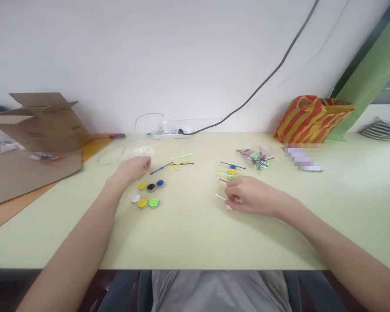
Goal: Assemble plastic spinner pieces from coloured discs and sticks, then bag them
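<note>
Your left hand [134, 168] is loosely curled at the near edge of the clear plastic wrap [143, 151]; you can't tell from here whether its fingers hold anything. Just nearer to you sit six round discs [151, 187] in clear cups, and to that hand's right lie the loose thin rods [162, 168], some crossing. Your right hand [247, 195] bends its fingers down over the white rod [220, 196] and white disc [229, 208], their grip hidden. The red rod [222, 180] pokes out beside it, and the blue rod [225, 164] lies beyond.
</note>
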Tool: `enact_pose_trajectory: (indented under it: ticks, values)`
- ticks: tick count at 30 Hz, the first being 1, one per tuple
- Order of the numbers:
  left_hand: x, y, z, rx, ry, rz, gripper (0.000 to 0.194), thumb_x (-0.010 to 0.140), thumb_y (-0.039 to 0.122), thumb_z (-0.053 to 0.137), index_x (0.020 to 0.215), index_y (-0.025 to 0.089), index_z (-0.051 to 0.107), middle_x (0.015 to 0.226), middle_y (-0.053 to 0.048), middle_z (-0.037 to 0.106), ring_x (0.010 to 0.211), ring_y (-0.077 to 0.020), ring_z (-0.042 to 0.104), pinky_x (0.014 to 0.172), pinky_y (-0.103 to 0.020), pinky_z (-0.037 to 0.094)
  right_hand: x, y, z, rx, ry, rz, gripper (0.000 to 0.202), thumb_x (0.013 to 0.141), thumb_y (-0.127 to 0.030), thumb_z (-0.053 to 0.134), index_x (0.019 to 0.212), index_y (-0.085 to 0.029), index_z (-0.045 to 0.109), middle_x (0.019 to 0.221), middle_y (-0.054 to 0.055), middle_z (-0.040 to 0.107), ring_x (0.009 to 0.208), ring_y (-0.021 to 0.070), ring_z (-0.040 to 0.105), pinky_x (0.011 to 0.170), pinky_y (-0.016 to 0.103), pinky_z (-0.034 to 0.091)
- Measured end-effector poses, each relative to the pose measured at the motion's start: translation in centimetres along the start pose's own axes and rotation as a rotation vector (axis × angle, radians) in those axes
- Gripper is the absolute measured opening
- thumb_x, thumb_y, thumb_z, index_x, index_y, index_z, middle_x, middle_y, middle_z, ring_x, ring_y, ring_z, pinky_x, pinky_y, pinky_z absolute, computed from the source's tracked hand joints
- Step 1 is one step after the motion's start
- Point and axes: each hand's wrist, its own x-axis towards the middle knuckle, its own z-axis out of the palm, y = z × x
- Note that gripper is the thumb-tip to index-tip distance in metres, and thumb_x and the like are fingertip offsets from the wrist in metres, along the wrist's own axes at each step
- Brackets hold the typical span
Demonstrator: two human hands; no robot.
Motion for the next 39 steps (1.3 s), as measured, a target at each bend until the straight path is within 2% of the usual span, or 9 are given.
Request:
enact_pose_trajectory:
  ticks: [3,5,7,10,13,16,22,34,39]
  values:
    - [0.1,2.2,-1.1,0.050,0.138,-0.050,0.030,0.095,0.029,0.040,0.103,0.020,0.067,0.109,-0.015,0.072,0.101,-0.0332,0.065,0.083,-0.042,0.045,0.0,-0.1,-0.1,-0.005,0.006,0.021,0.024,0.096,-0.028,0.059,0.074,-0.019,0.057,0.082,0.005,0.064,0.076,0.0175,0.055,0.069,0.030,0.034]
    - [-0.2,4.3,-2.0,0.008,0.340,-0.039,0.034,0.102,0.031,0.033,0.114,0.022,0.063,0.121,-0.011,0.070,0.110,-0.0296,0.063,0.090,-0.040,0.045,0.0,-0.4,-0.2,-0.012,0.001,0.025,0.024,0.095,-0.029,0.060,0.074,-0.019,0.058,0.083,0.005,0.065,0.076,0.0179,0.055,0.069,0.030,0.034]
    - [-1.0,6.7,-2.7,-0.109,0.470,0.068,0.032,0.104,0.034,0.034,0.113,0.024,0.063,0.114,-0.008,0.071,0.106,-0.0252,0.064,0.092,-0.036,0.046,0.0,-0.6,-0.3,-0.017,-0.014,0.022,0.021,0.094,-0.027,0.062,0.074,-0.019,0.059,0.084,0.005,0.065,0.076,0.0181,0.056,0.068,0.030,0.034]
    - [-2.6,10.4,-3.0,-0.305,0.521,0.236,0.025,0.104,0.034,0.041,0.105,0.022,0.063,0.101,-0.005,0.071,0.088,-0.0184,0.064,0.086,-0.031,0.047,0.0,-0.8,-0.3,-0.023,-0.024,0.007,0.019,0.093,-0.023,0.061,0.075,-0.018,0.058,0.084,0.005,0.066,0.076,0.0180,0.057,0.068,0.030,0.034]
    - [-4.2,13.6,-2.3,-0.399,0.328,0.373,0.019,0.101,0.033,0.049,0.097,0.021,0.064,0.081,-0.001,0.065,0.070,-0.0143,0.057,0.072,-0.028,0.046,0.2,-0.7,-0.3,-0.020,0.000,-0.001,0.021,0.095,-0.023,0.059,0.075,-0.018,0.059,0.084,0.006,0.065,0.076,0.0177,0.056,0.069,0.029,0.034]
    - [-5.3,15.6,-0.9,-0.430,0.109,0.479,0.017,0.097,0.027,0.051,0.088,0.021,0.063,0.074,0.001,0.062,0.066,-0.0132,0.053,0.066,-0.027,0.042,0.2,-0.5,-0.3,0.015,0.060,-0.002,0.021,0.097,-0.026,0.058,0.077,-0.018,0.060,0.083,0.005,0.065,0.074,0.0171,0.054,0.068,0.029,0.033]
    - [-5.9,17.1,1.3,-0.610,-0.176,0.440,0.015,0.091,0.023,0.054,0.079,0.020,0.061,0.066,0.002,0.058,0.060,-0.0120,0.049,0.058,-0.026,0.039,-0.1,-0.4,-0.5,0.104,0.091,0.031,0.018,0.098,-0.030,0.057,0.085,-0.019,0.061,0.070,0.000,0.060,0.060,0.0135,0.048,0.059,0.027,0.026]
    - [-6.4,17.6,0.8,-0.708,-0.148,0.435,0.012,0.090,0.024,0.058,0.079,0.020,0.060,0.067,0.002,0.058,0.060,-0.0110,0.051,0.056,-0.025,0.038,0.4,-1.3,0.2,-0.135,0.208,0.095,0.016,0.096,-0.015,0.050,0.082,-0.019,0.057,0.075,0.003,0.061,0.063,0.0150,0.048,0.060,0.031,0.021]
    - [-6.7,18.1,0.6,-0.696,-0.175,0.403,0.017,0.090,0.025,0.055,0.074,0.020,0.055,0.060,0.005,0.044,0.056,-0.0103,0.039,0.054,-0.026,0.033,0.7,-1.9,1.2,-0.170,0.311,0.069,0.023,0.102,-0.019,0.047,0.084,-0.017,0.059,0.079,0.004,0.059,0.066,0.0148,0.047,0.062,0.030,0.025]
